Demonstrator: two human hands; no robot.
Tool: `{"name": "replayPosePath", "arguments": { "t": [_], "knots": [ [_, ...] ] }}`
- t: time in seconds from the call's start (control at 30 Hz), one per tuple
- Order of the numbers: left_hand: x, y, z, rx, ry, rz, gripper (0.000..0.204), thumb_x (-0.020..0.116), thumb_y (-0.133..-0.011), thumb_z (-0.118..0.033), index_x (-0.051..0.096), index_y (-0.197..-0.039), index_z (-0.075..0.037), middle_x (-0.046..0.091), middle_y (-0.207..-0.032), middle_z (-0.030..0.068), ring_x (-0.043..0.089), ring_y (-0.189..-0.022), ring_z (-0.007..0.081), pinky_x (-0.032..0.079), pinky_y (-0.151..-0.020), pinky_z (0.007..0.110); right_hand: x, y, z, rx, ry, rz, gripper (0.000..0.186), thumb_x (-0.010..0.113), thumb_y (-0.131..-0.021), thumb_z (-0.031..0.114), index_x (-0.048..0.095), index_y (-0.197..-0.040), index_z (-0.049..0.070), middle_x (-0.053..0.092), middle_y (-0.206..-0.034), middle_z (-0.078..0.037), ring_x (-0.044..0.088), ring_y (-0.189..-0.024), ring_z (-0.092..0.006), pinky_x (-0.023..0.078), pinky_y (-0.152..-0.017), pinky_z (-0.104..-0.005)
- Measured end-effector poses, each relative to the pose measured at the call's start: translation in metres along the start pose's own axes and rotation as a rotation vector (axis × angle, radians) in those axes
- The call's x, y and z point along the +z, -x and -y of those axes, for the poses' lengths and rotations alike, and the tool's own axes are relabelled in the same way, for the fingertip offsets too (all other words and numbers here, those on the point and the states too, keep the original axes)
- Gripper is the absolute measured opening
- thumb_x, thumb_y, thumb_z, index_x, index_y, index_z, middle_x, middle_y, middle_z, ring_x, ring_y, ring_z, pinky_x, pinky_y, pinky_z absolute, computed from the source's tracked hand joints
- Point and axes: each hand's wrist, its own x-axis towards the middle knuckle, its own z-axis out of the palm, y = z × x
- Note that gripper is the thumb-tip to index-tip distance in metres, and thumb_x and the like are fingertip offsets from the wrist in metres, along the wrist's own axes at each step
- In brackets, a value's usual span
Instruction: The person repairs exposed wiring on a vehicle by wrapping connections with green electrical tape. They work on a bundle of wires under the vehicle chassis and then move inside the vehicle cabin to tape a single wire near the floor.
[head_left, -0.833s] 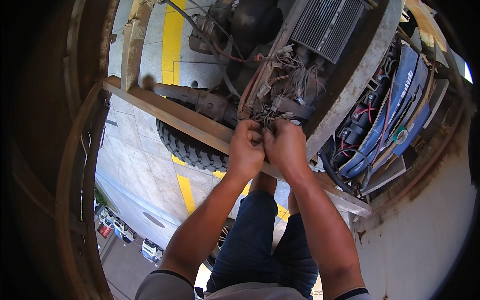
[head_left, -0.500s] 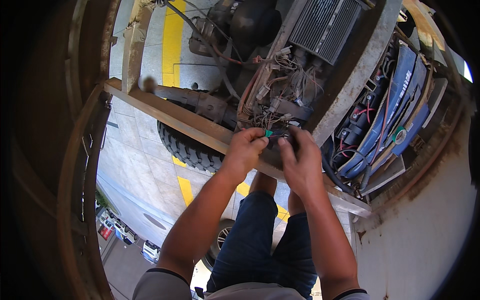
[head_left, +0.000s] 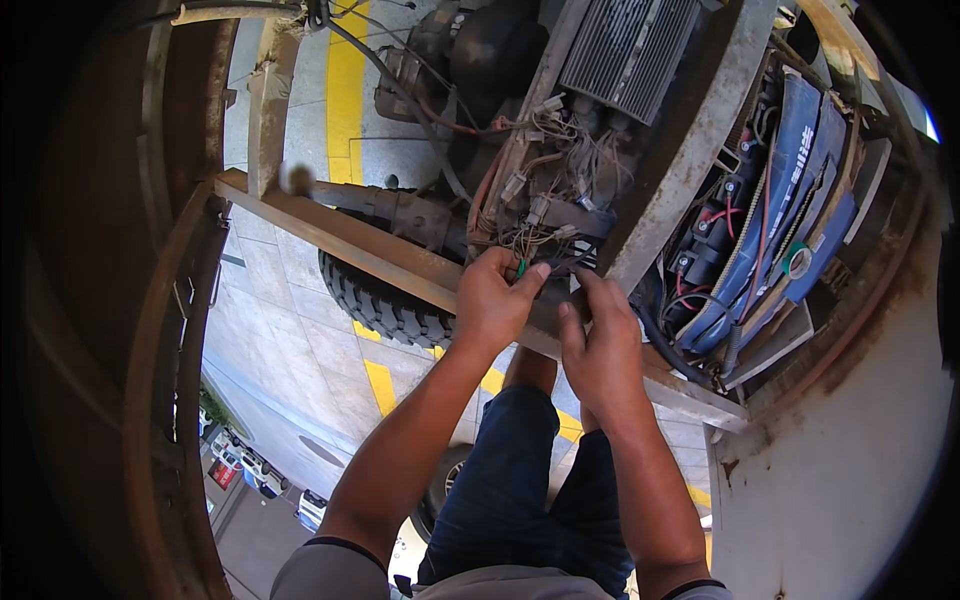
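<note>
At the front end of the wiring bundle (head_left: 540, 238), my left hand (head_left: 497, 300) is closed, with thumb and forefinger pinched together. A small bit of green tape (head_left: 521, 268) shows at its fingertips, among thin wires. What else the pinch holds is hidden. Just to the right, my right hand (head_left: 603, 335) is held with its fingers curved and its thumb apart from the forefinger. Nothing shows between them. Dark wires (head_left: 568, 266) run close to its fingertips. Several pale plug connectors (head_left: 514, 186) hang loose in the bundle beyond both hands.
A finned metal controller box (head_left: 628, 60) lies past the wiring. Steel frame beams (head_left: 690, 150) enclose the bay. To the right are batteries with red cables (head_left: 715, 225), a blue cover (head_left: 800, 150) and a green tape roll (head_left: 798, 262). A tyre (head_left: 375, 300) sits below left.
My right thumb and forefinger have parted and drawn back slightly from the wires. My left hand has turned, and less of the green tape shows. The view has shifted slightly.
</note>
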Motion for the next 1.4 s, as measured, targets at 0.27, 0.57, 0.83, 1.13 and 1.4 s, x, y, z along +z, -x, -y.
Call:
{"name": "replayPosePath", "arguments": {
  "t": [0.27,0.57,0.83,1.13,1.4],
  "knots": [
    [-0.013,-0.008,0.001,-0.266,0.432,0.104,0.018,0.079,-0.095,-0.018,0.074,-0.096,-0.001,0.069,-0.084,0.0011,0.055,-0.073,0.0073,0.044,-0.065,0.025,-0.025,0.020,-0.014,0.046,-0.017,0.005,0.042,0.068,-0.092,0.004,0.059,-0.132,-0.006,0.064,-0.113,-0.024,0.067,-0.096,-0.0416,0.054,-0.085,-0.0454],
    [0.001,-0.002,0.010,0.177,-0.095,-0.183,0.022,0.082,-0.091,-0.015,0.072,-0.090,0.005,0.069,-0.084,0.0063,0.061,-0.071,0.0141,0.048,-0.064,0.034,-0.049,0.046,-0.019,0.115,-0.084,0.061,0.042,0.069,-0.091,0.002,0.060,-0.131,-0.007,0.064,-0.106,-0.021,0.067,-0.089,-0.0344,0.054,-0.082,-0.0421],
    [-0.002,0.000,-0.008,0.517,-0.528,-0.126,0.014,0.078,-0.088,-0.006,0.072,-0.091,0.006,0.064,-0.089,0.0191,0.064,-0.082,0.0396,0.051,-0.073,0.044,-0.065,0.066,-0.040,0.067,-0.040,0.013,0.040,0.069,-0.091,0.000,0.061,-0.129,-0.006,0.064,-0.107,-0.020,0.065,-0.089,-0.0306,0.056,-0.074,-0.0391],
    [-0.005,-0.004,-0.002,0.422,-0.548,-0.090,0.021,0.083,-0.085,-0.010,0.068,-0.088,0.004,0.062,-0.090,0.0181,0.065,-0.077,0.0375,0.051,-0.069,0.043,-0.079,0.083,-0.047,0.190,-0.125,0.009,0.041,0.068,-0.091,0.002,0.062,-0.131,-0.003,0.065,-0.114,-0.017,0.065,-0.092,-0.0239,0.055,-0.072,-0.0328],
    [-0.028,0.003,-0.020,0.406,-0.484,-0.132,0.023,0.080,-0.089,-0.013,0.067,-0.101,0.002,0.063,-0.094,0.0121,0.065,-0.078,0.0252,0.053,-0.073,0.037,-0.104,0.091,-0.070,0.120,-0.109,-0.003,0.018,0.065,-0.098,0.011,0.074,-0.095,-0.004,0.069,-0.076,-0.014,0.069,-0.071,-0.0264,0.052,-0.068,-0.0355]
  ]
}}
